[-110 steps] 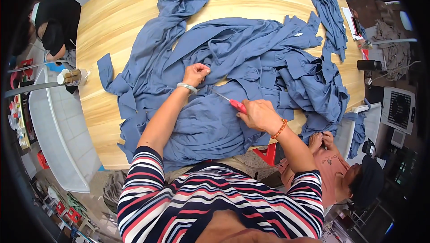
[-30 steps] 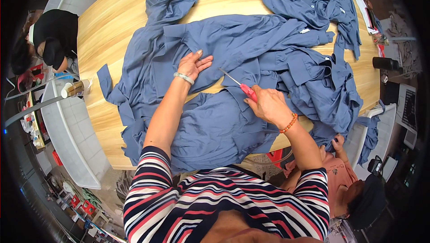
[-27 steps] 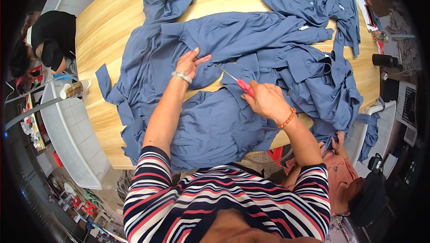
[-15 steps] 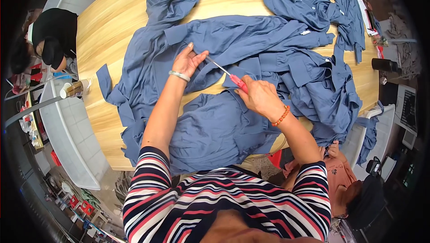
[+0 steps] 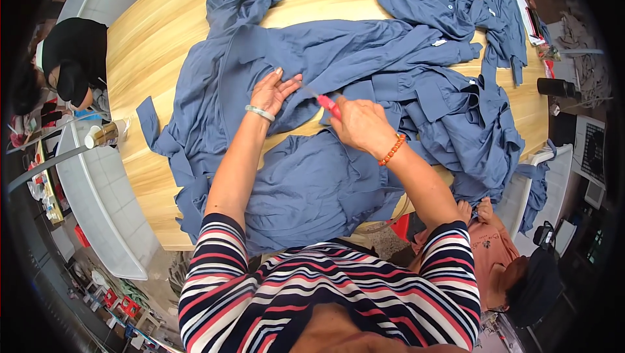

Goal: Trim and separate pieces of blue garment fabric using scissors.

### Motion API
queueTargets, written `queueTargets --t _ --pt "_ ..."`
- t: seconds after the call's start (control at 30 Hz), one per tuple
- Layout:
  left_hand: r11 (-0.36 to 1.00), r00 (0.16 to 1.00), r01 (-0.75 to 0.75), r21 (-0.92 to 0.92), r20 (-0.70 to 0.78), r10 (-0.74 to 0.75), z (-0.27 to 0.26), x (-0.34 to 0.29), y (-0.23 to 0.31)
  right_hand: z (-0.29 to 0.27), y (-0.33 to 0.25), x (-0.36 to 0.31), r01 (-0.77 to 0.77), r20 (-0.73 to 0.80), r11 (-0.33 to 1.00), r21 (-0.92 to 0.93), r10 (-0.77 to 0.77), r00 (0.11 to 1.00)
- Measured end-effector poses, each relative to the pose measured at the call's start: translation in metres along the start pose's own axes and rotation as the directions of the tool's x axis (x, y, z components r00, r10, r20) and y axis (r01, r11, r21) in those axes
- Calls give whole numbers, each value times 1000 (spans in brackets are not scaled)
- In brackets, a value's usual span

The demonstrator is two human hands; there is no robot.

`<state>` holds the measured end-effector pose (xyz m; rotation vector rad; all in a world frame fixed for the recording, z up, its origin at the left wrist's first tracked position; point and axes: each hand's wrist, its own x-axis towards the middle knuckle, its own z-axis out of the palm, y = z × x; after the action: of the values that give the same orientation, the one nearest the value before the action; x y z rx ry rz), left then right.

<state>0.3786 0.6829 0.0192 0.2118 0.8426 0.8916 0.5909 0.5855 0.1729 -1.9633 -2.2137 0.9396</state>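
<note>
My right hand (image 5: 366, 126) is closed around the red handle of a screwdriver-like tool (image 5: 330, 105). Its thin metal shaft, blurred now, points up and left toward the fingertips of my left hand (image 5: 268, 95). That hand is turned partly palm up with its fingers apart, and holds nothing that I can see. Both hands are over a blue-grey shirt (image 5: 215, 86) spread out with its sleeves and cuffs loose. Closer to my body lies a crumpled blue-grey garment (image 5: 306, 187).
More blue-grey garments (image 5: 456, 119) are heaped at the right of the wooden table (image 5: 140, 47). A person in black (image 5: 81, 44) is at the far left; another in orange (image 5: 488, 245) handles cloth at the near right. A cup (image 5: 104, 135) stands by the left edge.
My right hand has shifted left with the tool, bringing it closer to my left hand. My left fingers have opened a little. The view has shifted slightly.
</note>
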Motion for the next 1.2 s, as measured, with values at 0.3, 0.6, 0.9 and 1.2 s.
queueTargets --t 0.3,0.6,0.9,1.2 --pt "999 998 38 4 43 -38 -1 0 -3 4 21 -32 -80 5 997 10 80 997" --pt "546 902 -233 805 -30 430 7 -40 7 -5 3 -61 -61 -79 997 46 65 995" --pt "11 579 56 998 -42 815 -73 -77 49 6 0 -102 -119 -58 992 32 120 991" --pt "-254 588 -37 967 226 777 -64 -62 39 15 -45 -121 -57 -89 998 2 57 994"
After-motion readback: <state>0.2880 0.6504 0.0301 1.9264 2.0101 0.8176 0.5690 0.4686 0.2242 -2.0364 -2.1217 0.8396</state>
